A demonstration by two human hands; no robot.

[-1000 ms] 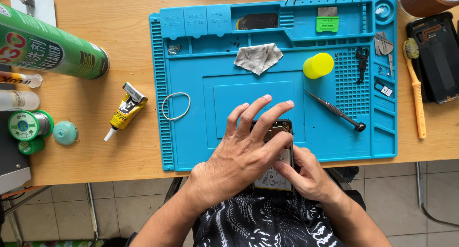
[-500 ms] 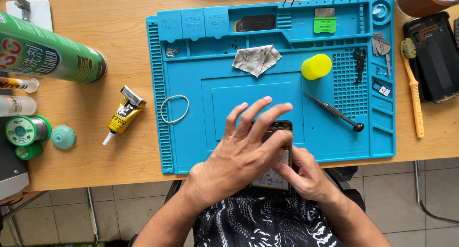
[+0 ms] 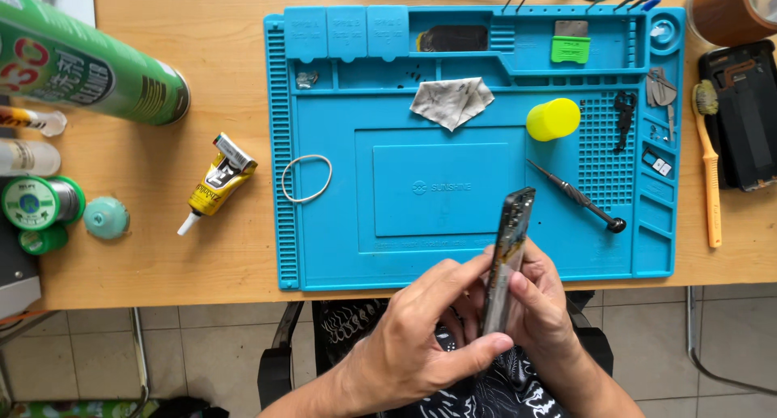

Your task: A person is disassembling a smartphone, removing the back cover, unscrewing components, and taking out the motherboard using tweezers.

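Note:
A dark smartphone [image 3: 508, 252] stands on its edge above the near edge of the blue work mat [image 3: 340, 248], seen side-on. My left hand [image 3: 421, 337] grips its lower part from the left, thumb along the bottom. My right hand [image 3: 544, 305] clasps it from the right, fingers wrapped around the back. Both hands hover over the table's front edge, above my patterned dark clothing.
On the mat lie a black screwdriver [image 3: 576, 196], a yellow cap [image 3: 554, 119], a grey cloth [image 3: 451, 101] and a rubber band [image 3: 307, 178]. A glue tube [image 3: 217, 183], green spray can [image 3: 81, 66] and tape rolls [image 3: 36, 203] sit left; an orange-handled brush [image 3: 711, 175] right.
The phone was lying flat under my spread left hand; now it is turned up on its edge and held between both hands. The camera view has shifted slightly.

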